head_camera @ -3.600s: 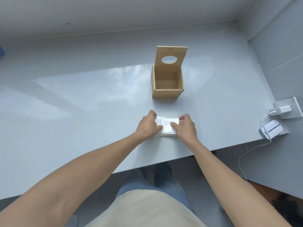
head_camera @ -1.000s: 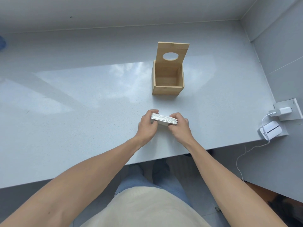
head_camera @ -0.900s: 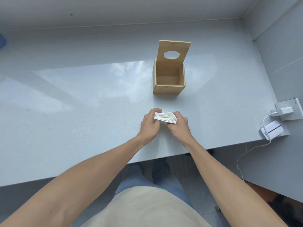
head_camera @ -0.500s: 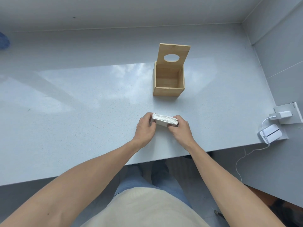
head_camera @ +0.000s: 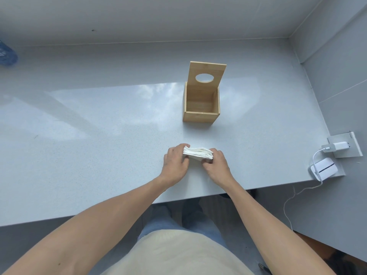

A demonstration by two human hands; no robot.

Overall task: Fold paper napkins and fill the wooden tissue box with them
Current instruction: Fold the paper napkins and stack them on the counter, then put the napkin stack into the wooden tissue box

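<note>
A stack of white folded paper napkins point(head_camera: 197, 154) is held between both hands, just above the grey countertop near its front edge. My left hand point(head_camera: 174, 162) grips the stack's left end and my right hand point(head_camera: 215, 165) grips its right end. The stack's far edge is fanned a little, so the layers show. The wooden tissue box point(head_camera: 201, 116) stands farther back, apart from the hands. Its lid point(head_camera: 206, 76), with an oval hole, is raised upright at the back, and the inside of the box looks empty.
A white wall socket with a plugged-in charger point(head_camera: 339, 146) and a small white device point(head_camera: 323, 168) on a cable sit at the counter's right end. A blue object point(head_camera: 7, 54) shows at the far left edge. A wall closes the right side.
The stack lay flat under both hands at first; it has since been lifted and squeezed. Over the last half second its far edge has fanned open slightly, with the hands almost unmoved.
</note>
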